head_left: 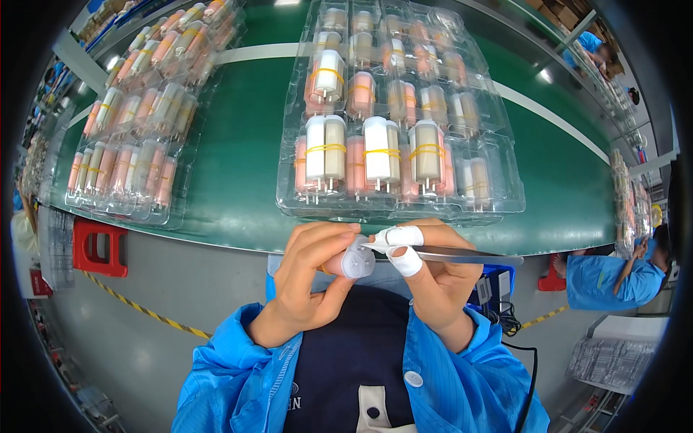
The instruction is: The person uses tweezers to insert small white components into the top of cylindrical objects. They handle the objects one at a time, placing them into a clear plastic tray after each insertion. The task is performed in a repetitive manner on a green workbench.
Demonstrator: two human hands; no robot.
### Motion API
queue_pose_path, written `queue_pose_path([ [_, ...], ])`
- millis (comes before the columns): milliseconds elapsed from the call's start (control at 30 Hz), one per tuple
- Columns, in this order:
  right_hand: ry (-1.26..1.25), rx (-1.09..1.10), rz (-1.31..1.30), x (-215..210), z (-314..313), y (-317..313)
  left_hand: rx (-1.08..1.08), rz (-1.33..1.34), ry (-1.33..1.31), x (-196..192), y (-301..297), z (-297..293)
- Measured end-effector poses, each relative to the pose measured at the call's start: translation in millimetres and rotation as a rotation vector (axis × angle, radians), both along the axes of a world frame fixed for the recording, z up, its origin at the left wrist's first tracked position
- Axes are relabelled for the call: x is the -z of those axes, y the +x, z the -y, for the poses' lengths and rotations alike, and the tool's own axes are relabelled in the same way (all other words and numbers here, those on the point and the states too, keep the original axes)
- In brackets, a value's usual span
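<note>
Close to my chest, my left hand (309, 270) is closed around a small cylinder (359, 263) with a pale, translucent end turned up and little knobs or pins on it. A pinkish side of it shows by my fingers. My right hand (433, 263), with white wraps on thumb and forefinger, pinches metal tweezers (469, 255). Their fine tip reaches the top edge of the cylinder's pale end; whether it grips anything there is too small to tell. Beyond my hands, a clear plastic tray stack (332, 206) holds bundled white, grey and pink cylinders (325, 148) with yellow bands.
More clear trays (119, 206) of cylinders stand at the left on the green work surface (231, 166). A red stool (99, 249) is below left. Behind my right hand are a blue bin (498, 281) and a black cable (533, 382). Another person (613, 278) sits far right.
</note>
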State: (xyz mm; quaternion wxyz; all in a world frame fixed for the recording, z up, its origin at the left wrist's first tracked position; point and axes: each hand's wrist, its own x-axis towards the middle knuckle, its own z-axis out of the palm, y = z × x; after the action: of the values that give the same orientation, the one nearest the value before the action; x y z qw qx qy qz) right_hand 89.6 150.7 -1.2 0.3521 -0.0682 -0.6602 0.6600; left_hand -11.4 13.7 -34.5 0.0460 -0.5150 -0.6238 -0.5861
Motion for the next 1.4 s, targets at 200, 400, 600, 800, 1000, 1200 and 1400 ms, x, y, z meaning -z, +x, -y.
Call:
queue_pose_path([
  [200, 0.073, -0.014, -0.029, -1, -1, 0, 0.002, 0.02, 0.001, 0, 0, 0],
  [400, 0.252, -0.022, 0.04, -16, -4, -3, 0.028, -0.041, 0.038, 4, -4, 0],
  [600, 0.427, -0.146, 0.256, -29, -24, -4, 0.086, -0.169, -0.018, 4, -7, 0],
  [800, 0.279, -0.247, 0.402, -33, -29, -7, 0.091, 0.063, -0.052, 9, 4, 4],
  [1000, -0.161, -0.133, -0.045, -19, -22, 7, 0.077, 0.046, -0.055, -6, -5, 1],
  [1200, 0.046, -0.13, 0.033, -9, -14, 7, 0.119, 0.271, 0.062, 8, 6, -2],
  [1400, -0.021, -0.045, 0.016, -13, -3, 11, 0.116, 0.356, -0.023, -1, 13, 2],
])
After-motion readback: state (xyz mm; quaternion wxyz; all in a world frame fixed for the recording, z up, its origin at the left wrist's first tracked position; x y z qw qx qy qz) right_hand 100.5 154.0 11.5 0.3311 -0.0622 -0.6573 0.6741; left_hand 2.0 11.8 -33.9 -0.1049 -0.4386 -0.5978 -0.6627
